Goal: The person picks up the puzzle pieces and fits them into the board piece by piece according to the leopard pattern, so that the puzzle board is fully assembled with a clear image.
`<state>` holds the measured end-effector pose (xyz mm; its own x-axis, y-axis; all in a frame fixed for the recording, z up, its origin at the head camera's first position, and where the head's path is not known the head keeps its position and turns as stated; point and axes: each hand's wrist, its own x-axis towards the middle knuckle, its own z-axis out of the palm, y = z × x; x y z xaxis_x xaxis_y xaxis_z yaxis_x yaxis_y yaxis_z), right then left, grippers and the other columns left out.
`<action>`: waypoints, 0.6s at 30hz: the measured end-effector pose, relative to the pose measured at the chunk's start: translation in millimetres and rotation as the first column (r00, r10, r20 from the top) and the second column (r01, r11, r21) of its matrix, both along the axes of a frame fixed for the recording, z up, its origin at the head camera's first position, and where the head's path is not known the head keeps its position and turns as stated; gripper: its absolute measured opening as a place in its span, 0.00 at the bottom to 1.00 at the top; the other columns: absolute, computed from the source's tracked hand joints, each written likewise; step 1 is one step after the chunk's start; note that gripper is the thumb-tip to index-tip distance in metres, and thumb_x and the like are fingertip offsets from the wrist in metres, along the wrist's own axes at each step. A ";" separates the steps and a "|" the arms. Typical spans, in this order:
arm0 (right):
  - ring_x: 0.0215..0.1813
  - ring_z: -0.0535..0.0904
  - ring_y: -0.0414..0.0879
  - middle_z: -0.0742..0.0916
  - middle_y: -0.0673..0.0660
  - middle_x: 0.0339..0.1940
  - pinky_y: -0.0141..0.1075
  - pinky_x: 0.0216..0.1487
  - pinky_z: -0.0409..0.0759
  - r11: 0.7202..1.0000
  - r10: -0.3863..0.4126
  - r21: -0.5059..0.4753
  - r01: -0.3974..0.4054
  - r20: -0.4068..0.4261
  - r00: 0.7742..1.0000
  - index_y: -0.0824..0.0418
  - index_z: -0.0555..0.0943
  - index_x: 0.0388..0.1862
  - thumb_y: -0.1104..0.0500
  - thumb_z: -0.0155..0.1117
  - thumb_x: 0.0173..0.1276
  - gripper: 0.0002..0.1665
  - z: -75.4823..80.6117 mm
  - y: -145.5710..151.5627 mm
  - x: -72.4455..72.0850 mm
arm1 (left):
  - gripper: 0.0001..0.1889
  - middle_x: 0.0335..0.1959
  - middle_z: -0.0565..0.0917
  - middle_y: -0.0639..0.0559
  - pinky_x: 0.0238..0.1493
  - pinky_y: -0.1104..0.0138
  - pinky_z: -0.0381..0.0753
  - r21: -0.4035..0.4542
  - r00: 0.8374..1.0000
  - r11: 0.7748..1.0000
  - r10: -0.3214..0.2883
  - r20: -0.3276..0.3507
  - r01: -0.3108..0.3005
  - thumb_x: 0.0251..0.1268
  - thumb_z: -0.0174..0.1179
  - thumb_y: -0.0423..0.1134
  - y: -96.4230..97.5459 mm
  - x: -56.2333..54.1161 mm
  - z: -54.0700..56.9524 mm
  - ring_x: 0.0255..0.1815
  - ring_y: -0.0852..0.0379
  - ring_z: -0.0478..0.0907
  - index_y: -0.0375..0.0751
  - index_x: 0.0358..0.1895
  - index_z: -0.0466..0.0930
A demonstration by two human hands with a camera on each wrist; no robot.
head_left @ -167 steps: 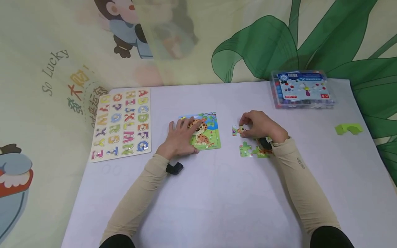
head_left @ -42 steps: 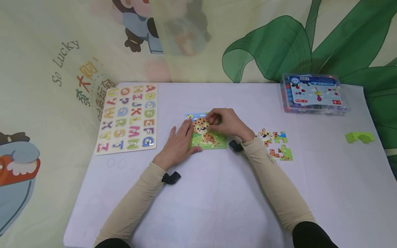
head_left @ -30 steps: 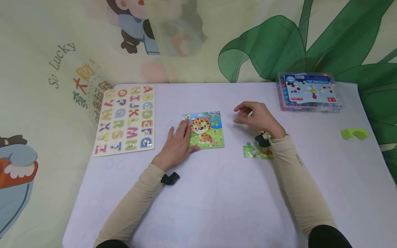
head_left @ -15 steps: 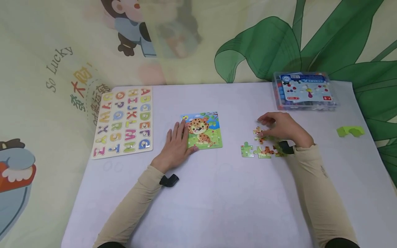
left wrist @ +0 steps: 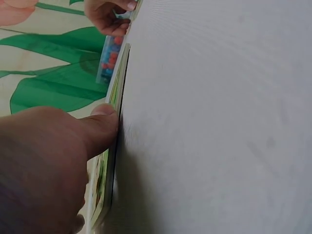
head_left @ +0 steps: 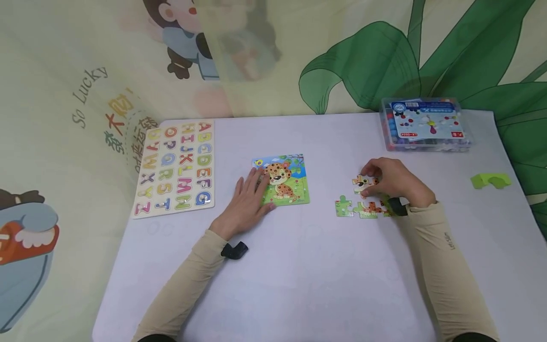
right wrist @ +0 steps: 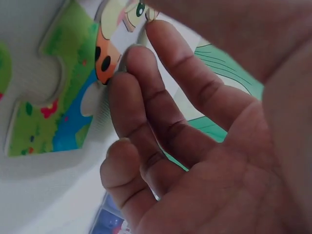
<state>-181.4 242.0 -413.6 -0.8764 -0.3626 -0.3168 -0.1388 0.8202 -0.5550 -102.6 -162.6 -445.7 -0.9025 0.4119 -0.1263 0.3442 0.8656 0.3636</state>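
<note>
My left hand (head_left: pixel 244 203) lies with extended fingers on the left part of a leopard jigsaw puzzle (head_left: pixel 295 187). In the left wrist view its thumb (left wrist: pixel 100 126) rests along the edge of the thin puzzle board (left wrist: pixel 103 183). Farther right, my right hand (head_left: pixel 395 179) holds a leopard-face puzzle piece (head_left: pixel 361 183) between thumb and index finger, at table level. Just in front lie a green puzzle piece (head_left: pixel 343 207) and a piece with leopard paws (head_left: pixel 368 210). The right wrist view shows a green-and-blue piece (right wrist: pixel 73 78) beside the curled fingers; other pieces are partly hidden beneath this hand.
An alphabet board (head_left: pixel 175 171) with coloured letters lies at the left of the white table (head_left: pixel 299 275). A clear plastic box (head_left: pixel 427 126) of small coloured parts stands at the back right. Near the right edge sits a green arch block (head_left: pixel 490 180).
My right hand has moved from the puzzle's upper right back to the loose pieces and taken hold of the leopard-face piece. The left hand stays on the puzzle, its fingers slightly shifted.
</note>
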 end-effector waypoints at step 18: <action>0.45 0.77 0.54 0.84 0.61 0.42 0.41 0.47 0.77 0.999 -0.002 -0.037 0.001 -0.021 1.000 0.65 0.83 0.53 0.60 0.85 0.59 0.26 -4.1 -0.4 1.4 | 0.42 0.85 0.57 0.40 0.84 0.34 0.47 -0.140 0.996 0.988 -0.076 -0.045 0.069 0.77 0.58 0.63 -3.7 -13.9 6.5 0.81 0.37 0.59 0.53 0.87 0.56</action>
<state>-180.0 241.6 -417.7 -0.8833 -0.3723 -0.2849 -0.1491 0.7993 -0.5822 -116.5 -166.2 -439.2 -0.8777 0.4578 -0.1419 0.4223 0.8786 0.2229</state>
